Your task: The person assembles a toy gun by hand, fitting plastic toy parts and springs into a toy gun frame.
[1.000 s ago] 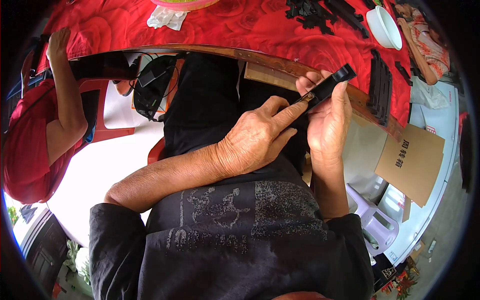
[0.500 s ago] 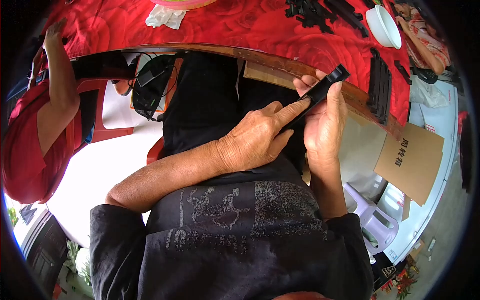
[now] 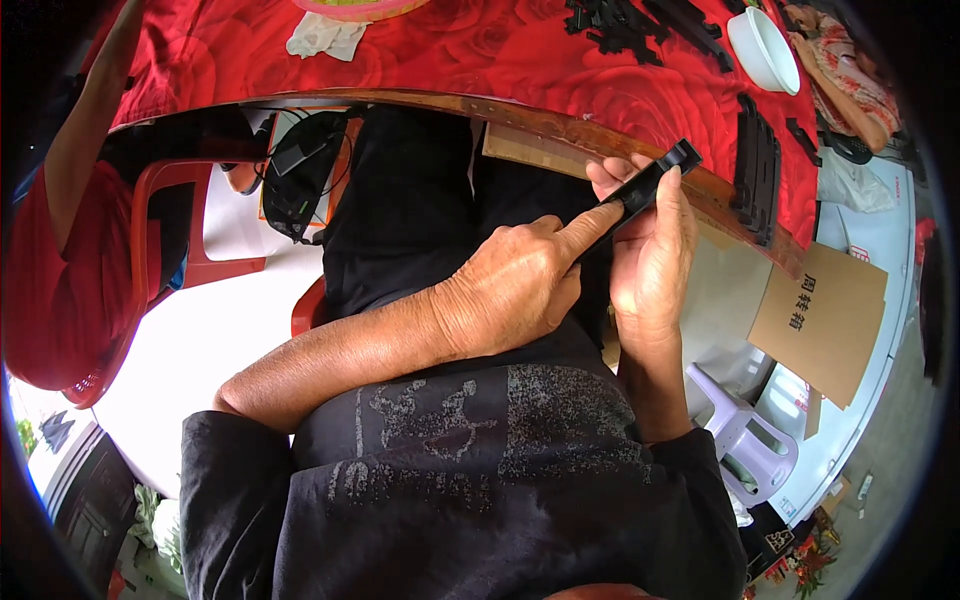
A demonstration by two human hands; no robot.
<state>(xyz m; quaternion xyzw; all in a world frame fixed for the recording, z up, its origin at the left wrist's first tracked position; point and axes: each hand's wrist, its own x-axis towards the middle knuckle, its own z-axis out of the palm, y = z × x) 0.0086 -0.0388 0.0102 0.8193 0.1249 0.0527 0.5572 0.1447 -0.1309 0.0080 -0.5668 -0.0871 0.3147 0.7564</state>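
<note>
A long, narrow black plastic part [image 3: 650, 185] with a blocky far end slants up to the right in front of my chest. My right hand [image 3: 650, 265] grips it from below, thumb along its near side and fingertips showing behind its far side. Across from the left comes my left hand [image 3: 515, 285], its index fingertip pressed on the part's upper face. The other left fingers curl around the lower end, and that end is mostly hidden by the hand.
On the red rose-patterned tablecloth [image 3: 440, 65] lie black plastic pieces [image 3: 620, 30], a stack of black strips [image 3: 757, 175], a white bowl [image 3: 763, 52] and a white tissue [image 3: 327, 36]. A cardboard box [image 3: 820, 320] and lilac stool [image 3: 745, 430] stand right. People sit on both sides.
My left index finger has slid slightly along the part and my left thumb has tucked in. The part has shifted a little. At left, the other person's arm and body have moved.
</note>
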